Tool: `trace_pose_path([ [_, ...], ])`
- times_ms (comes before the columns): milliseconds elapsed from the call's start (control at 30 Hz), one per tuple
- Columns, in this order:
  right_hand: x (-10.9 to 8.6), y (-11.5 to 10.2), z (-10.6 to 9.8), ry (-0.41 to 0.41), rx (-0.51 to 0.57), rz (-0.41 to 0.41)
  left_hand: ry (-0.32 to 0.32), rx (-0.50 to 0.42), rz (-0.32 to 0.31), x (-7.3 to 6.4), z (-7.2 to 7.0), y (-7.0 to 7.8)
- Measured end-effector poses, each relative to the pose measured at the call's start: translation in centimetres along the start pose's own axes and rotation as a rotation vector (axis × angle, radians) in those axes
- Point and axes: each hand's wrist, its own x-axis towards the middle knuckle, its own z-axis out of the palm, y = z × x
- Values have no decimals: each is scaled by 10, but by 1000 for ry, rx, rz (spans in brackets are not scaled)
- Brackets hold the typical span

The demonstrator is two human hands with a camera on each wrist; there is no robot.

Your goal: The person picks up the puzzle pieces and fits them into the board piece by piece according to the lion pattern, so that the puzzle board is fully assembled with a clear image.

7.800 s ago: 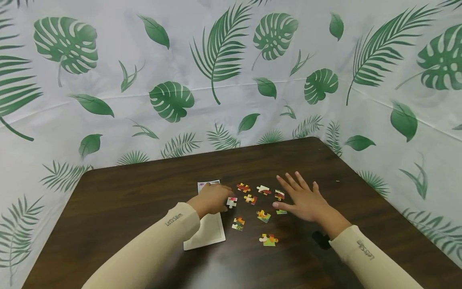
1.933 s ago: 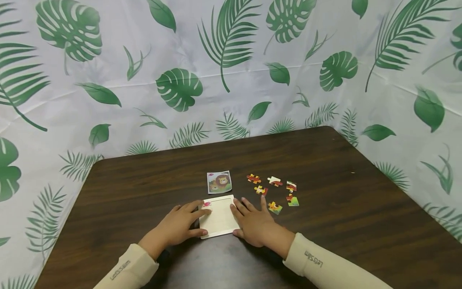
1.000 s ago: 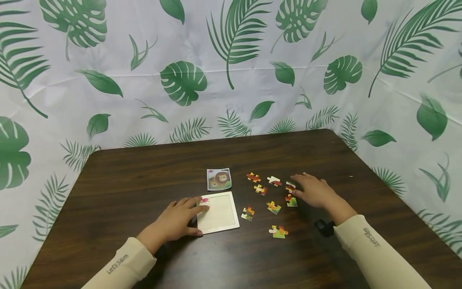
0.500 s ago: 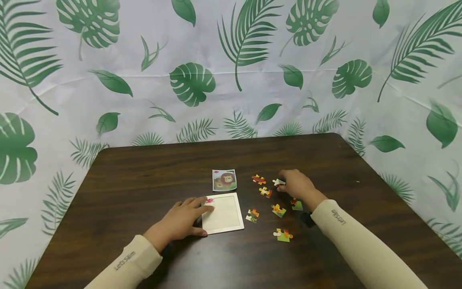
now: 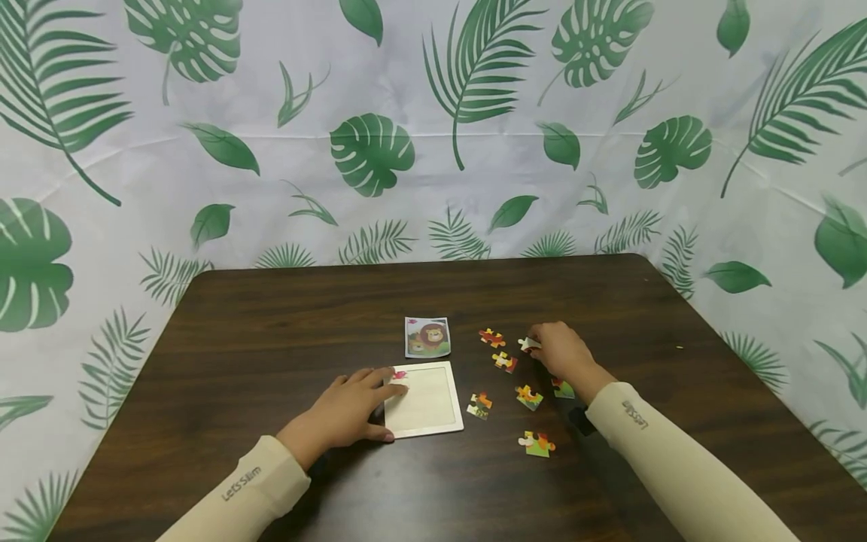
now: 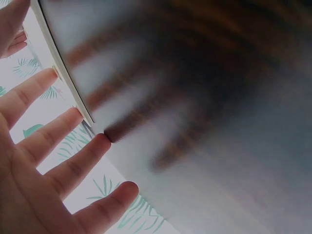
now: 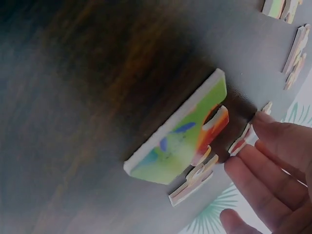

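Note:
My left hand [image 5: 348, 410] rests spread at the left side of a shallow white puzzle tray [image 5: 457, 400], its thumb at the near corner. A pink-and-white jigsaw piece [image 5: 403, 374] sits in the tray's far left corner, partly under the fingers. In the left wrist view, fingertips meet the tray's edge [image 6: 63, 68]. Farther right, my right hand [image 5: 564, 354] pinches a white-and-red jigsaw piece [image 5: 527, 345]. The right wrist view has the thumb and fingers at opposite ends of that piece [image 7: 239, 144], low over the table. A green piece [image 7: 180, 141] lies nearer that camera.
Behind the tray lies a lion picture card [image 5: 427, 337]. Several loose pieces lie between the tray and my right arm, among them a red one [image 5: 491, 338], a yellow-and-red one [image 5: 504, 362] and a green-and-orange one [image 5: 537, 444]. A leaf-print curtain [image 5: 379, 188] hangs behind the table.
The pink-and-white piece, earlier by my left hand, now sits in the tray's corner. My right hand has left the tray's right side, gone over the pieces and come to the white-and-red one.

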Motion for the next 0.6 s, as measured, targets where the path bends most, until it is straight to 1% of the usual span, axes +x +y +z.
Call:
trace_pose_path([
  [200,1,1,1,-5,11,1,-3,-1,-12,0,0,0],
  [333,1,2,1,-22,19,7,-4,-7,-12,-1,1,0],
  [467,0,1,1,-23,36,14,-5,-4,-12,-1,1,0],
  [567,-3,-6,-1,-7,75,-15,-2,-2,-12,0,2,-1],
  [600,-4,-11,-3,0,90,-36,0,-3,-11,0,2,-1],
])
